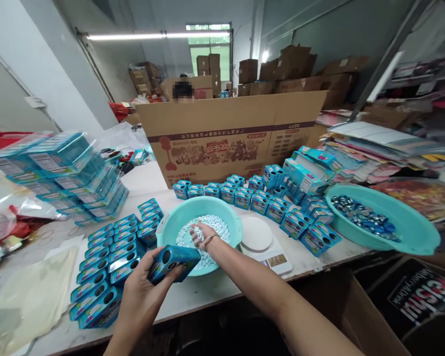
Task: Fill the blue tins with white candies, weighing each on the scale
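Inside basin [200, 207], white pellets [198, 233] within curled right hand [204, 238]; left hand [147, 287] grips box [185, 255].

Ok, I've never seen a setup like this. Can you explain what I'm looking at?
There's no machine: these are a person's two bare hands, in one picture from a head-worn camera looking forward and down. The left hand holds a blue box with a round hole facing up. The right hand is inside a turquoise basin, among small pale pieces. Similar boxes stand in rows on the table. Right of that basin sits a white scale; farther right, another basin holds shiny pieces.
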A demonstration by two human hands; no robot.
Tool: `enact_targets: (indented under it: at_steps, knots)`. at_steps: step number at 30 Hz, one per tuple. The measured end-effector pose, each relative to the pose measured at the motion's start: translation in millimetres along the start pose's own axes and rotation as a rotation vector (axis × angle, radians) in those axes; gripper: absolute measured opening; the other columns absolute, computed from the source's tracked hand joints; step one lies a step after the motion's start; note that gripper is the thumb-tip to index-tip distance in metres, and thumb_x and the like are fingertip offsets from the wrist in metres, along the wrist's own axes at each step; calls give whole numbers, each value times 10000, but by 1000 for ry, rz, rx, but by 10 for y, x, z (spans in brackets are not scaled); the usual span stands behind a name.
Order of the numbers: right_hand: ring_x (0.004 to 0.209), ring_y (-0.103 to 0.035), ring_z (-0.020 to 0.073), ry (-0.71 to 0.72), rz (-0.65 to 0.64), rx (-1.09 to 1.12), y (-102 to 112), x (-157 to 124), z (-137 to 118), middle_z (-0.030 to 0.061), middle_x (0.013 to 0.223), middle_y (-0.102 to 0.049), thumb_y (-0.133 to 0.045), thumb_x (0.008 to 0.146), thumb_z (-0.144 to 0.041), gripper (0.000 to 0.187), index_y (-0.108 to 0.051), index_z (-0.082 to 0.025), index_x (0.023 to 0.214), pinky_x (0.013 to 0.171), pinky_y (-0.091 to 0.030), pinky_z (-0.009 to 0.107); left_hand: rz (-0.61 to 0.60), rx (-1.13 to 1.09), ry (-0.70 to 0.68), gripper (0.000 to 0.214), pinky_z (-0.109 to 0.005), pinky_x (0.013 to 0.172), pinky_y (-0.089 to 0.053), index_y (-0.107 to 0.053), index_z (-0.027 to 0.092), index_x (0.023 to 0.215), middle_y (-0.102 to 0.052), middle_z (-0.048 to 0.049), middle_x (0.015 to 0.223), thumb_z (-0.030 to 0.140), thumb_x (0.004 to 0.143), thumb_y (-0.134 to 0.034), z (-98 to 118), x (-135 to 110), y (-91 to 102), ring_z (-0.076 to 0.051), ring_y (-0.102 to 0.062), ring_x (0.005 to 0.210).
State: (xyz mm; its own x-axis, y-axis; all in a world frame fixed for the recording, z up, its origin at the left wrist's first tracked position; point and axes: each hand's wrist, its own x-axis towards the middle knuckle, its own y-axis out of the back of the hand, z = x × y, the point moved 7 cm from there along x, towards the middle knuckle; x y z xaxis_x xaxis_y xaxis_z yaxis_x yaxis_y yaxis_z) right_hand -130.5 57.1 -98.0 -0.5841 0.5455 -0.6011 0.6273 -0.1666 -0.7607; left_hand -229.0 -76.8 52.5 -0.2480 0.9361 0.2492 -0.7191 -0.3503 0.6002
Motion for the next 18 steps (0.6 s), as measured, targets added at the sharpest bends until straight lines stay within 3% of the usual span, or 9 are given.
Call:
enact_targets:
  at_steps: [4, 8, 10, 13, 18]
  knots:
    - [318, -247, 29, 43, -61, 53, -13, -78, -189, -92, 492, -338, -336, 962, -338, 260, -420, -184, 771, 291, -138, 102, 13, 8, -65, 500, -303, 710, -543, -633, 198, 1001, -693, -8, 849, 550, 647, -662, 228, 165, -94, -209, -657, 770]
    - [321, -195, 23, 203, -161, 94, 123, -562, -729, -108, 486, -309, -408, 947, -310, 228, -424, -190, 753, 298, -106, 103, -39, 16, -155, 494, -309, 726, -532, -631, 192, 1013, -690, -13, 877, 539, 661, -661, 498, 348, -426, -208, -649, 789]
    - [324, -180, 29, 374, -197, 81, 322, -967, -1082, -110, 486, -284, -399, 949, -298, 243, -415, -195, 730, 298, -97, 112, -109, 17, -206, 480, -313, 744, -522, -624, 188, 1034, -692, -20, 894, 513, 683, -664, 676, 439, -748, -207, -646, 799]
    - [345, -191, 34, 635, -177, 26, 764, -1629, -1500, -109, 510, -294, -495, 908, -307, 202, -441, -201, 744, 302, -138, 117, -244, 21, -314, 430, -319, 798, -497, -607, 195, 1076, -695, -39, 970, 422, 719, -679, 963, 547, -1378, -211, -642, 866]
    - [365, -223, 46, 897, -105, 22, 1484, -2416, -1701, -96, 538, -304, -528, 880, -267, 139, -484, -215, 760, 301, -183, 122, -440, 238, -531, 349, -443, 1014, -344, -597, 191, 1058, -691, -75, 1032, 320, 745, -682, 1216, 606, -2420, -252, -621, 998]
